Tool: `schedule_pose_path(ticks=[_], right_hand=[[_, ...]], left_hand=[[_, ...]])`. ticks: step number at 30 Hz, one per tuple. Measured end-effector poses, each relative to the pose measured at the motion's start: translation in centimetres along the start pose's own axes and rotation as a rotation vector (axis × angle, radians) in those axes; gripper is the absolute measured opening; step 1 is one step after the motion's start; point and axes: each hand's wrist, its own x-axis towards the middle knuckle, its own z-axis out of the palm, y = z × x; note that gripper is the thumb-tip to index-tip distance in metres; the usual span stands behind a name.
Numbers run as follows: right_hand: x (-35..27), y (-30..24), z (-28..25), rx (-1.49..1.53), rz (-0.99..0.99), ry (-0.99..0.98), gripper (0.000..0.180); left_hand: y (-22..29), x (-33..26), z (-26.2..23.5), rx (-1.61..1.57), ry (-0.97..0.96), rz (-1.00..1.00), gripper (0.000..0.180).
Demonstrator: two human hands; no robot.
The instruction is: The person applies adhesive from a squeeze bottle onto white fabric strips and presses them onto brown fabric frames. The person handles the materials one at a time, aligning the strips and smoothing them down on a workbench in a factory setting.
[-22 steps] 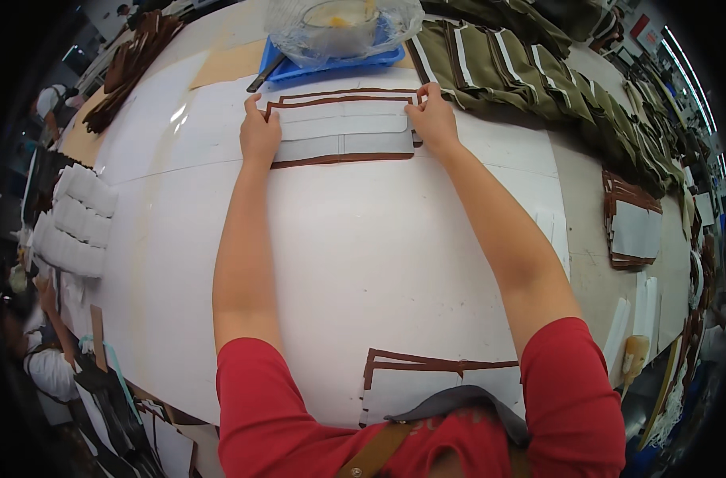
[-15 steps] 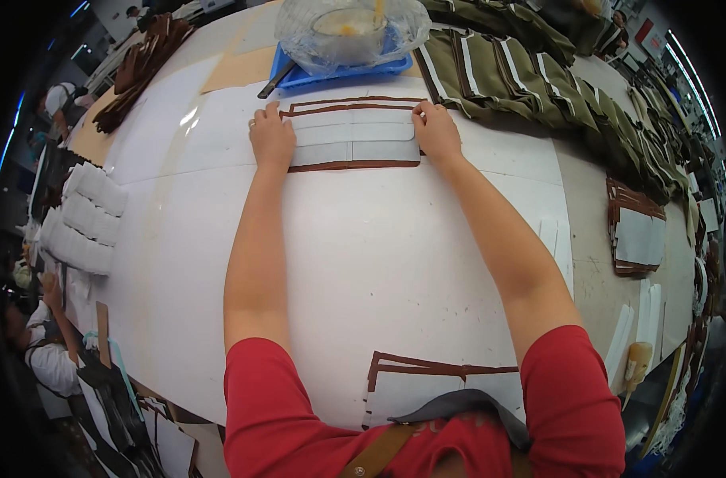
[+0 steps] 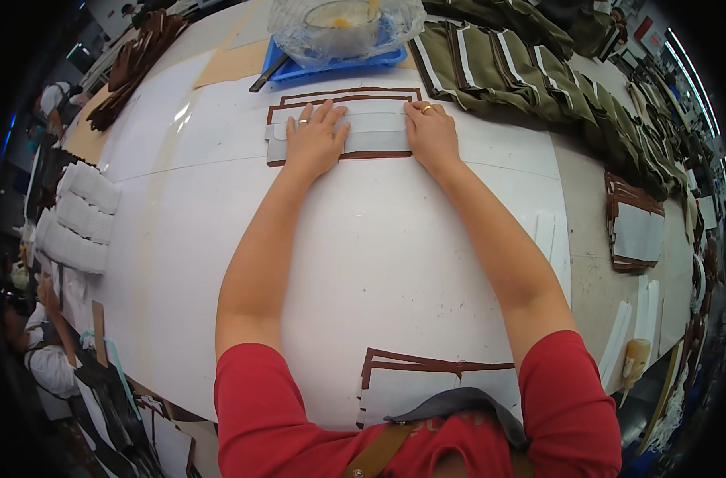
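- Since the earlier frame the left hand (image 3: 315,142) had slid inward along the grey panel (image 3: 371,131), away from its left end; the right hand (image 3: 431,131) had stayed at the right end.
- Both hands lay flat, fingers spread, palms pressing the panel down; nothing was pinched or gripped.
- The panel sat on its brown-edged backing (image 3: 299,159), under both palms.
- Risk, as I judged it: uneven pressure could skew the panel off the brown border or trap a wrinkle between the hands.
- Just beyond the fingertips stood a blue tray (image 3: 299,70); a careless push forward could nudge it.
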Motion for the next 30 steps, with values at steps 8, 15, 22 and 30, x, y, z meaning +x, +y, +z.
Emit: schedule_pose_path(ticks=[8,15,22,30], right_hand=[[0.8,-0.8,0.1,-0.115,0.055,-0.052,0.024],[0.7,-0.9,-0.3,-0.173,0.067,-0.092,0.026],[0.8,-1.8,0.2,-0.229,0.112,-0.112,0.029],[0.4,-0.6,0.1,-0.275,0.076,-0.053,0.025]], left_hand=[[-1.7,1.6,0.8,-0.028,0.061,0.052,0.042],[-2.1,2.6,1.0,-0.049,0.043,0.088,0.043],[-2.8,3.3,1.2,-0.038,0.017,0.124,0.045],[0.2,-0.5,-0.4,0.204,-0.046,-0.126,0.049]])
